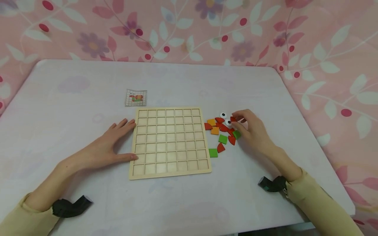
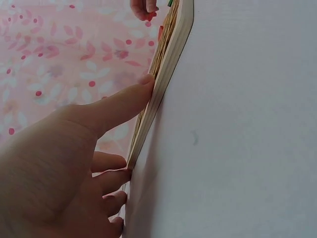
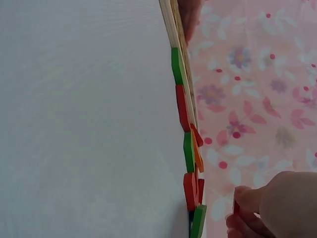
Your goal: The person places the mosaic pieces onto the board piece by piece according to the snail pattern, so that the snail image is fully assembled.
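A wooden grid board (image 1: 171,139) lies flat in the middle of the table, its squares bare. My left hand (image 1: 109,146) rests against the board's left edge, thumb near the front corner and fingers further back; the left wrist view shows the thumb (image 2: 126,101) touching the rim. To the right of the board, my right hand (image 1: 254,131) pinches a red piece (image 3: 236,201) between thumb and fingers, above a loose cluster of pieces. In that cluster lie several red curved pieces (image 1: 232,140), orange squares (image 1: 215,130), green squares (image 1: 222,139) and white eye discs (image 1: 223,115).
A small picture card (image 1: 136,98) showing a coloured figure on a grid lies behind the board's left corner. The white table (image 1: 177,203) meets a pink floral cloth (image 1: 189,29) at the back. Black wrist cameras (image 1: 72,206) sit on both forearms.
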Demonstrator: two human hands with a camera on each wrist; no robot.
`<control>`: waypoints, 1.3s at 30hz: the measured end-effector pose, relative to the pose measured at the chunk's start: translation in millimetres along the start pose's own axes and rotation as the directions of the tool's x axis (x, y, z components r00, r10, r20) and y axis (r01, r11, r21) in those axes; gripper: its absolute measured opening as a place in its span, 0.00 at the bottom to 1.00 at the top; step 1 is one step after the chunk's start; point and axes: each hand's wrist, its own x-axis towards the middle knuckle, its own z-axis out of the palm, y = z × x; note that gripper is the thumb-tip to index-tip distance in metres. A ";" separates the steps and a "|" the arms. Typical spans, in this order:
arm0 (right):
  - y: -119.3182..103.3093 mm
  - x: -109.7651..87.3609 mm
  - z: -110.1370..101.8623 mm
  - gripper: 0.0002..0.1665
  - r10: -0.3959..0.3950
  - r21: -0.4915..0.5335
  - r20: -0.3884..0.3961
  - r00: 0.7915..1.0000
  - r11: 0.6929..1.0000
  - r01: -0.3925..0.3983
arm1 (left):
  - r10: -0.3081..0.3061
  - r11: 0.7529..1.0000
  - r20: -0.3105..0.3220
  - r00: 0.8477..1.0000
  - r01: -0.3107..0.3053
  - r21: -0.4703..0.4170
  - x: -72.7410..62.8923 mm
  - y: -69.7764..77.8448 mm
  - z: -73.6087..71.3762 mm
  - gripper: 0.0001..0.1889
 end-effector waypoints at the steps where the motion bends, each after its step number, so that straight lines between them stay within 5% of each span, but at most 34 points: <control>1: -4.6 2.6 0.9 0.21 -0.008 0.013 0.009 1.000 1.000 0.008 | 0.003 1.000 -0.003 1.000 -0.003 -0.005 -0.1 -0.2 -0.5 0.57; 9: -31.9 16.5 10.2 0.19 -0.066 0.073 0.083 0.994 0.996 0.060 | 0.052 0.999 0.000 0.999 -0.052 0.015 4.7 0.3 -5.9 0.57; 19: -52.7 26.9 24.8 0.18 -0.104 0.164 0.128 0.986 0.983 0.083 | -0.040 0.994 0.094 0.995 0.029 0.110 13.2 10.3 -20.8 0.62; 25: -63.1 34.3 35.9 0.19 -0.091 0.201 0.170 0.981 0.978 0.056 | -0.033 0.991 0.100 0.994 0.019 0.134 12.1 16.2 -26.4 0.62; 39: -76.4 45.6 62.8 0.16 -0.108 0.131 0.246 0.963 0.988 0.077 | -0.006 0.993 0.119 0.993 -0.008 0.119 12.2 15.1 -23.7 0.59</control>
